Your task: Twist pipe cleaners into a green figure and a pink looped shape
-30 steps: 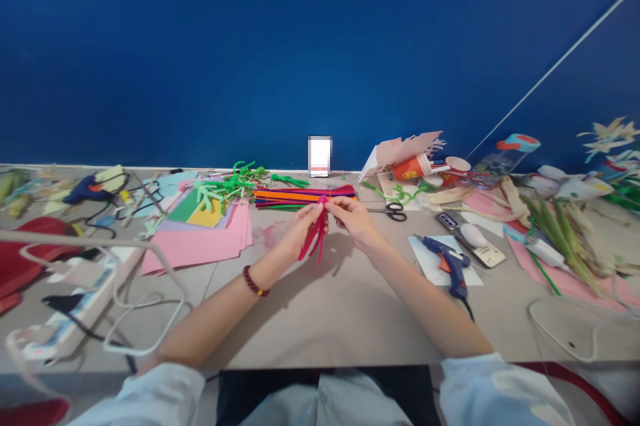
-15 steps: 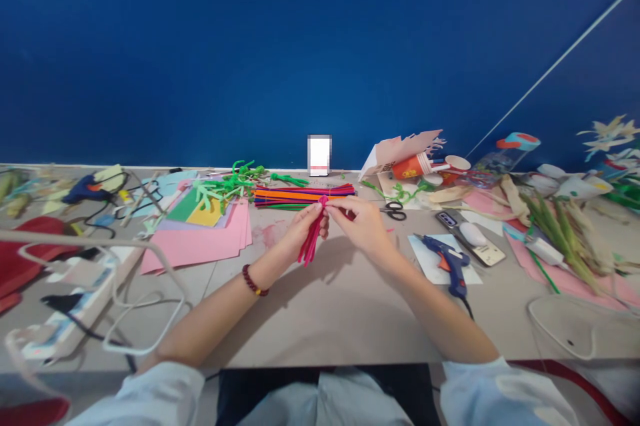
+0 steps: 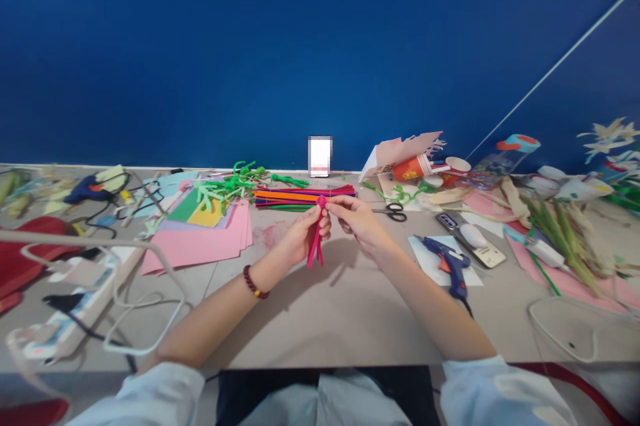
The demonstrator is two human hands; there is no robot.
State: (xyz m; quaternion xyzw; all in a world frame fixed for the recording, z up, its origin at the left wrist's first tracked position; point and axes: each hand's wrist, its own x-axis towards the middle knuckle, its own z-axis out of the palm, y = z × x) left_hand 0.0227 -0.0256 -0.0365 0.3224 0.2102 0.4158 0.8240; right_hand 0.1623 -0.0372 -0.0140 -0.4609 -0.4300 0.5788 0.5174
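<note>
A bunch of magenta pipe cleaners (image 3: 315,247) is gathered at the top into a small knotted head, its loose ends hanging down. My left hand (image 3: 303,233) is closed around the stems just under that head. With thumb and forefinger, my right hand (image 3: 354,219) pinches at the right side of the head; the exact bit it grips is too small to make out. Behind both hands lies a stack of red, orange, blue and green pipe cleaners (image 3: 287,197). Black-handled scissors (image 3: 397,212) rest to the right of the stack.
Right of my arms are a blue glue gun (image 3: 453,265) on paper and a phone (image 3: 487,253) with a white object on it. Pink paper sheets (image 3: 195,249) and green pipe-cleaner pieces (image 3: 233,184) lie left. A power strip (image 3: 83,306) with cables stands at far left.
My left hand has turned slightly and the hanging ends have drawn closer together. My right hand rolled over at the head and came back, still pinching there.
</note>
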